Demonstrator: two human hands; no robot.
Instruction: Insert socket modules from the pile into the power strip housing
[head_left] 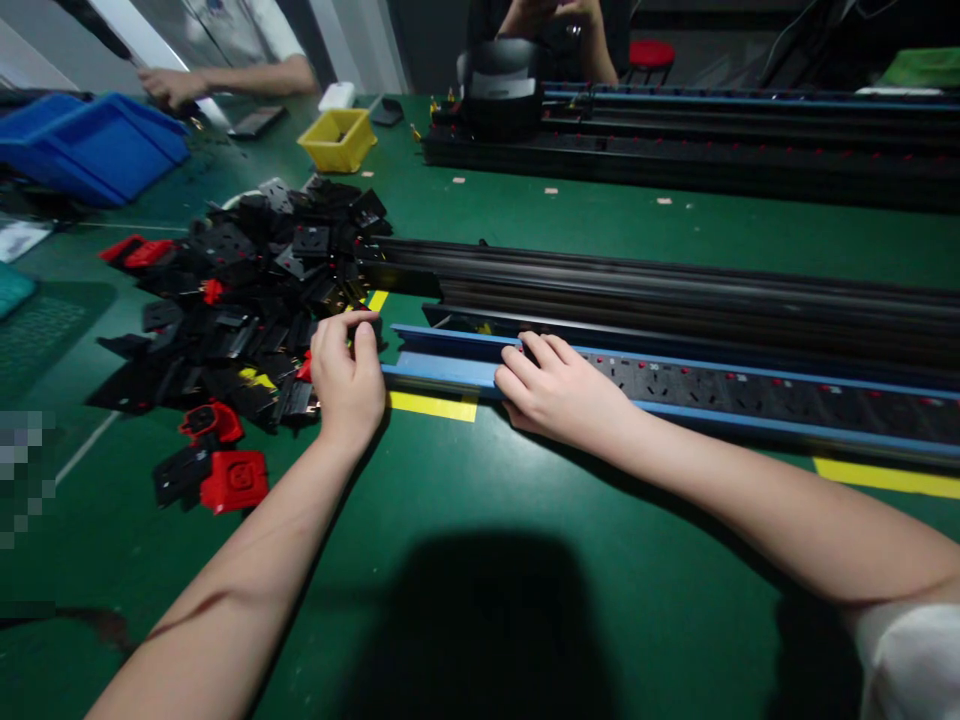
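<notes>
A long blue channel rail (450, 368) lies across the green table with a row of black socket modules (697, 388) set in it. My right hand (559, 385) is closed over the rail near its left part, fingers curled across the channel beside the leftmost visible module. What lies right under those fingers is hidden. At the rail's left end is my left hand (349, 375), thumb and forefinger apart with no part visible between them. The other fingers are curled and partly hidden. Just left of it spreads a heap of loose black modules (240, 340).
Red socket pieces (236, 480) lie at the heap's near edge. Black rails (637, 290) run behind the blue one. A blue bin (97, 150) and a yellow bin (337, 140) stand farther back. Two other people sit across the table, near more assembled strips (712, 150).
</notes>
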